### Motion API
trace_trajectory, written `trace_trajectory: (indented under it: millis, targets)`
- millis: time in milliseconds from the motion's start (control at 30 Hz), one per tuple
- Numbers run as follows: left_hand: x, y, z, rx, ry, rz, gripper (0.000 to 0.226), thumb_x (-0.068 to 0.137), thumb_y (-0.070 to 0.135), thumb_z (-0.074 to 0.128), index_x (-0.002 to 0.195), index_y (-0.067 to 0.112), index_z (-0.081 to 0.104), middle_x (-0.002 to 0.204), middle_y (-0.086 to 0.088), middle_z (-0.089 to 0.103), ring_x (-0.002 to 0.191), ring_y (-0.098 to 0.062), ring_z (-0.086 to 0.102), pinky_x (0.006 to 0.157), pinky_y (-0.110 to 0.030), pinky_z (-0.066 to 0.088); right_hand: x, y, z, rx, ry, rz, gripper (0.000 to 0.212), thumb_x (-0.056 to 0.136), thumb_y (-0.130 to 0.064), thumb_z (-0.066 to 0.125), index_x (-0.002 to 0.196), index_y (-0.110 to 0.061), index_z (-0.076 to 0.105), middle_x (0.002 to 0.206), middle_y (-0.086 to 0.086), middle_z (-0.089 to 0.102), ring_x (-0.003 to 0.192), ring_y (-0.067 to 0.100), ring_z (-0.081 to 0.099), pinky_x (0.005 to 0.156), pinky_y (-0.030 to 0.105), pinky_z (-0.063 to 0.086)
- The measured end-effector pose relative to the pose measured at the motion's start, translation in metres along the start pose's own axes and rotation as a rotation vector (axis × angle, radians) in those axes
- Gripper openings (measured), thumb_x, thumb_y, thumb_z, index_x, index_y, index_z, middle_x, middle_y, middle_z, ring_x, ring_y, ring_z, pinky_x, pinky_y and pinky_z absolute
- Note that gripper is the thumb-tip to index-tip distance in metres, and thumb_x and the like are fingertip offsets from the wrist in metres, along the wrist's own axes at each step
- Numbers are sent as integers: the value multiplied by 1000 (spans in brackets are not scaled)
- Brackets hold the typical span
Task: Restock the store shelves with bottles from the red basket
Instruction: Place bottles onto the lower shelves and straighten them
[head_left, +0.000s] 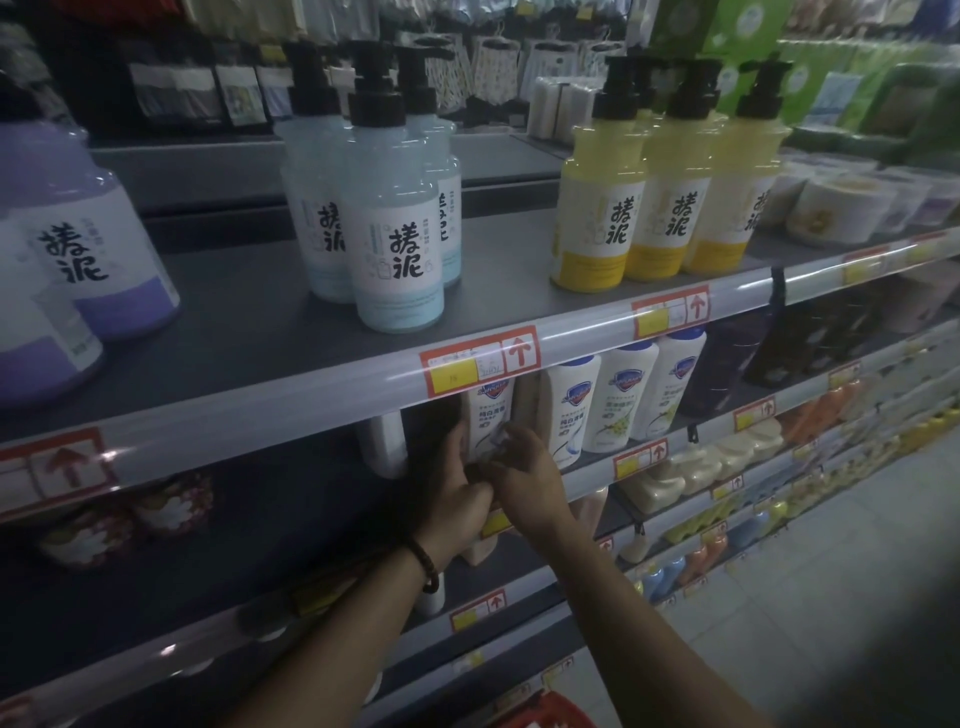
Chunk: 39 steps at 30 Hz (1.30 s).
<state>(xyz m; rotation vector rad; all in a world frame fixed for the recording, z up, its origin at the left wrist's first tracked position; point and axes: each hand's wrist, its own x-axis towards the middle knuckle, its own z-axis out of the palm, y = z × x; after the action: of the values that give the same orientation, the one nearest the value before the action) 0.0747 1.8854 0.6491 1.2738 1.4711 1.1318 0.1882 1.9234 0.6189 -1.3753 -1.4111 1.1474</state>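
Observation:
Both my hands reach under the upper shelf's rail to a white bottle (491, 415) with a blue shield logo standing on the second shelf (587, 486). My left hand (457, 493), with a dark bead bracelet on the wrist, grips the bottle's lower left side. My right hand (524, 478) holds its lower front with curled fingers. More white bottles of the same brand (618, 405) stand in a row to the right. The red basket (545, 714) shows only as a rim at the bottom edge.
The top shelf (270, 332) carries purple (88, 244), pale blue (395, 228) and yellow pump bottles (597, 208). Its price rail (467, 369) overhangs the hands. Dark bottles (727, 364) stand right of the white ones. Lower shelves hold small colourful packs; grey floor lies at right.

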Motion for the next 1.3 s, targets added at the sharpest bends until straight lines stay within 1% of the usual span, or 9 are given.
trace_trajectory:
  millis: [167,233,467,767,867,933,1000,1167,1300]
  targets:
    - [-4,-3,-9,23,4,19,46,103,-3,53,137,27,50,117,20,55,104,3,58,78,-8,49,-7,-5,5,40,25,57,52,91,-25,78,139,-26,56,128,-4,67,114,18,69,93,44,64]
    - [-8,-5,-16,20,-3,-5,41,104,-2,53,118,37,53,119,13,57,104,2,56,85,-16,51,-9,-6,8,70,-8,73,41,95,-20,74,133,-21,60,124,-1,70,109,16,71,88,40,66]
    - [-15,-19,-49,-25,60,-62,48,97,-3,60,120,38,55,123,12,62,119,-11,61,98,-36,57,-8,-11,34,-40,-77,59,34,82,-41,71,114,-30,73,107,-4,79,100,15,77,89,47,65]
    - [-14,-26,-87,0,260,-64,46,91,14,75,115,39,46,111,15,58,107,-10,62,86,-37,56,-2,-32,56,-132,-214,-69,51,100,0,59,149,-12,56,133,-4,65,125,11,61,88,5,49]
    - [-13,-23,-88,0,242,-66,68,89,14,74,135,47,36,117,21,52,118,-13,59,100,-45,56,2,-37,63,-164,-229,-117,55,93,-2,59,147,-13,59,139,-2,68,128,14,64,109,32,55]
    - [-15,-19,-87,-19,245,-57,73,81,24,71,129,67,35,128,16,53,126,-16,58,105,-49,54,0,-41,68,-156,-258,-140,49,89,-2,58,136,-14,66,126,0,74,118,14,69,104,43,58]
    - [-13,-18,-83,-40,233,-44,70,74,30,64,117,78,36,139,8,56,130,-18,58,108,-52,52,-3,-44,71,-130,-266,-155,46,86,-11,59,132,-16,68,120,0,75,113,15,71,100,45,60]
    - [-13,-14,-80,-132,253,-65,51,98,13,62,120,57,48,136,5,57,130,-22,57,111,-53,49,-2,-39,71,-88,-280,-126,51,84,-18,63,135,-19,66,122,-1,75,115,16,71,101,50,60]
    - [-13,-22,-89,-26,206,-85,82,77,22,65,118,85,33,141,7,57,129,-18,59,105,-53,54,-2,-36,70,-108,-275,-98,59,81,-27,63,139,-17,65,127,-2,73,117,13,70,102,43,60]
